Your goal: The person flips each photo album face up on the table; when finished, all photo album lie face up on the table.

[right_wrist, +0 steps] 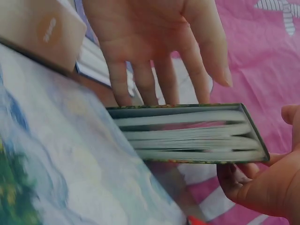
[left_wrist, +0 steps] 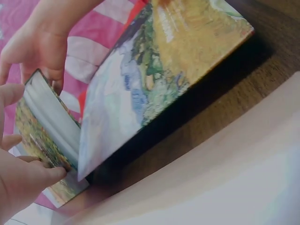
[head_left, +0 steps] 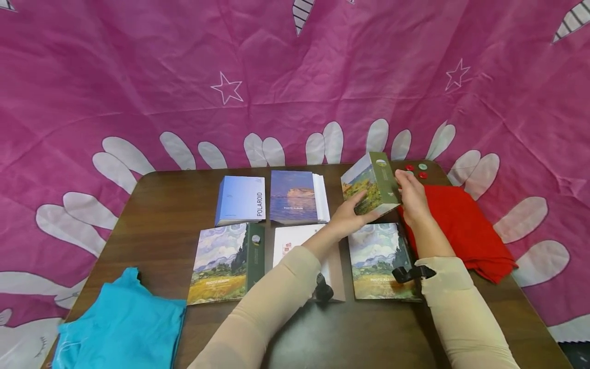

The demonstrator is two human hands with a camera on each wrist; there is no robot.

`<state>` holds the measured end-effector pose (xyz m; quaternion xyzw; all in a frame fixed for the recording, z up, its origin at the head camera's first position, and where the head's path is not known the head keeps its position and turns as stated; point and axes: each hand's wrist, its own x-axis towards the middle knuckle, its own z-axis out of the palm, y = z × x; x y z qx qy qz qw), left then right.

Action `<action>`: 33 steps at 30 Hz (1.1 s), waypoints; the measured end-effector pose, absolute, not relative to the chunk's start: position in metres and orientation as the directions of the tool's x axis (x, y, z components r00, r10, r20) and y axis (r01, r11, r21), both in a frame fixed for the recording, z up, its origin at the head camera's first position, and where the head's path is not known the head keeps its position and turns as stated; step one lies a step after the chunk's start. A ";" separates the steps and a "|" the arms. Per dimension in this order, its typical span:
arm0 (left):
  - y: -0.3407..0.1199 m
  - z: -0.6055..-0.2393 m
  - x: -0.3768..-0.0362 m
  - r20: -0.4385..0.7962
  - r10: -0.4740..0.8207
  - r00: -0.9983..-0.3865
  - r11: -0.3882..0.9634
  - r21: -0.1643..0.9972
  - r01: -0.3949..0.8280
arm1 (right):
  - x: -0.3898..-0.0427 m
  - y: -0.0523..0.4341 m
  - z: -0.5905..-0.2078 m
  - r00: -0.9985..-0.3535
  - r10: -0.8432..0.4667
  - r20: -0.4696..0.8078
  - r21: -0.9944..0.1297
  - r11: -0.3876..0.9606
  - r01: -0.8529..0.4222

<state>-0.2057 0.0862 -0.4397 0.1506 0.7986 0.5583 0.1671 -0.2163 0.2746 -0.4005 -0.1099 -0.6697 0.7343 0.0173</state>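
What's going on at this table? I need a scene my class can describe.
Someone's left grip and right grip hold a tilted, green-spined photo album between them, towards the back right of the table. To its left sit a blue book marked POLAROID and a seascape photo album; nearer, two wheat-field photo albums flank a white book.

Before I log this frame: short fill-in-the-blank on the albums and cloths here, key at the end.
1. The tilted rectangular album with a painted cover, between the person's left grip and right grip, has a ____ spine.
2. The pale-blue rectangular album bears the large word ____ on its cover.
3. The folded turquoise cloth lies on the person's ____ side of the brown wooden table.
4. The other folded cloth is ____.

Missing words: green; POLAROID; left; red.
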 end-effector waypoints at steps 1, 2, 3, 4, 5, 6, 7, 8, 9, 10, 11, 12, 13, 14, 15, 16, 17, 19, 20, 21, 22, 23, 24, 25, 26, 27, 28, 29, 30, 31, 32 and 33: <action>0.085 -0.439 -0.206 -0.090 0.420 -0.903 0.332 0.941 0.060 | -0.215 0.272 -0.399 -0.976 0.168 -0.137 -0.988 -0.096 0.122; 0.083 -0.438 -0.206 -0.077 0.412 -0.908 0.328 0.942 0.069 | -0.215 0.270 -0.398 -0.977 0.163 -0.135 -0.989 -0.087 0.122; 0.082 -0.436 -0.207 -0.063 0.402 -0.914 0.320 0.944 0.076 | -0.214 0.268 -0.398 -0.979 0.151 -0.133 -0.988 -0.095 0.120; 0.080 -0.435 -0.207 -0.048 0.394 -0.918 0.302 0.950 0.081 | -0.214 0.265 -0.398 -0.982 0.141 -0.128 -0.988 -0.102 0.114; 0.078 -0.433 -0.208 -0.035 0.386 -0.922 0.288 0.954 0.085 | -0.214 0.263 -0.397 -0.984 0.132 -0.119 -0.989 -0.105 0.106; 0.075 -0.432 -0.208 -0.024 0.378 -0.925 0.274 0.958 0.087 | -0.213 0.261 -0.397 -0.986 0.122 -0.109 -0.989 -0.113 0.095; 0.073 -0.430 -0.209 -0.014 0.373 -0.928 0.258 0.962 0.089 | -0.213 0.258 -0.398 -0.988 0.115 -0.100 -0.989 -0.124 0.085; 0.071 -0.429 -0.209 -0.003 0.369 -0.929 0.239 0.967 0.092 | -0.213 0.256 -0.398 -0.991 0.106 -0.086 -0.988 -0.141 0.071; 0.069 -0.428 -0.210 0.001 0.367 -0.930 0.223 0.971 0.089 | -0.213 0.253 -0.398 -0.993 0.097 -0.070 -0.987 -0.150 0.055; 0.066 -0.427 -0.211 -0.001 0.364 -0.931 0.215 0.973 0.083 | -0.213 0.250 -0.398 -0.995 0.089 -0.051 -0.988 -0.151 0.037; 0.064 -0.426 -0.212 -0.002 0.357 -0.934 0.210 0.975 0.078 | -0.214 0.247 -0.398 -0.996 0.079 -0.030 -0.988 -0.155 0.018; 0.062 -0.425 -0.212 -0.007 0.345 -0.938 0.213 0.974 0.071 | -0.215 0.243 -0.399 -0.998 0.066 -0.011 -0.987 -0.163 0.000; 0.059 -0.424 -0.212 -0.007 0.335 -0.942 0.207 0.976 0.067 | -0.216 0.240 -0.400 -0.999 0.052 0.007 -0.987 -0.162 -0.015; 0.056 -0.423 -0.213 -0.003 0.325 -0.946 0.194 0.979 0.063 | -0.217 0.237 -0.400 -0.999 0.035 0.020 -0.988 -0.155 -0.025; 0.054 -0.422 -0.214 0.003 0.313 -0.950 0.186 0.980 0.064 | -0.218 0.234 -0.402 -1.000 0.015 0.023 -0.990 -0.140 -0.025; 0.051 -0.421 -0.214 0.011 0.293 -0.956 0.187 0.980 0.068 | -0.220 0.232 -0.403 -1.000 -0.010 0.016 -0.992 -0.122 -0.015; 0.048 -0.420 -0.215 0.023 0.275 -0.961 0.184 0.980 0.076 | -0.222 0.230 -0.406 -0.999 -0.038 0.000 -0.995 -0.095 0.004; 0.043 -0.417 -0.216 0.058 0.247 -0.967 0.192 0.975 0.108 | -0.225 0.227 -0.411 -0.994 -0.093 -0.051 -0.998 -0.016 0.053; 0.040 -0.416 -0.216 0.080 0.240 -0.968 0.206 0.970 0.131 | -0.227 0.226 -0.414 -0.989 -0.119 -0.086 -0.996 0.027 0.083; 0.038 -0.414 -0.217 0.102 0.234 -0.967 0.232 0.960 0.157 | -0.229 0.226 -0.417 -0.982 -0.141 -0.122 -0.991 0.066 0.113; 0.036 -0.414 -0.217 0.116 0.232 -0.966 0.262 0.949 0.177 | -0.231 0.226 -0.421 -0.975 -0.162 -0.154 -0.984 0.109 0.137; 0.034 -0.413 -0.218 0.129 0.233 -0.964 0.286 0.938 0.195 | -0.233 0.226 -0.424 -0.967 -0.178 -0.183 -0.977 0.142 0.159; 0.033 -0.413 -0.218 0.139 0.230 -0.963 0.308 0.928 0.208 | -0.234 0.226 -0.427 -0.959 -0.190 -0.209 -0.970 0.167 0.178; 0.031 -0.413 -0.219 0.144 0.229 -0.963 0.327 0.920 0.216 | -0.235 0.226 -0.429 -0.952 -0.200 -0.233 -0.963 0.187 0.196; 0.029 -0.414 -0.219 0.148 0.225 -0.963 0.332 0.917 0.219 | -0.236 0.226 -0.431 -0.945 -0.208 -0.253 -0.956 0.206 0.210; 0.028 -0.416 -0.220 0.146 0.218 -0.965 0.340 0.915 0.215 | -0.237 0.226 -0.433 -0.939 -0.215 -0.268 -0.950 0.220 0.220; 0.026 -0.417 -0.220 0.138 0.213 -0.967 0.343 0.917 0.206 | -0.238 0.226 -0.434 -0.934 -0.222 -0.280 -0.946 0.229 0.229; 0.025 -0.419 -0.221 0.132 0.205 -0.970 0.342 0.919 0.198 | -0.239 0.226 -0.436 -0.929 -0.229 -0.290 -0.944 0.230 0.238; 0.023 -0.421 -0.222 0.128 0.202 -0.971 0.338 0.922 0.191 | -0.241 0.227 -0.437 -0.925 -0.235 -0.298 -0.942 0.231 0.245; 0.024 -0.423 -0.222 0.121 0.207 -0.971 0.335 0.924 0.186 | -0.241 0.229 -0.438 -0.921 -0.238 -0.308 -0.939 0.233 0.253; 0.025 -0.426 -0.223 0.111 0.212 -0.971 0.335 0.925 0.178 | -0.241 0.232 -0.440 -0.918 -0.238 -0.318 -0.936 0.232 0.264; 0.026 -0.428 -0.224 0.093 0.220 -0.971 0.329 0.930 0.164 | -0.241 0.234 -0.441 -0.914 -0.240 -0.328 -0.934 0.227 0.276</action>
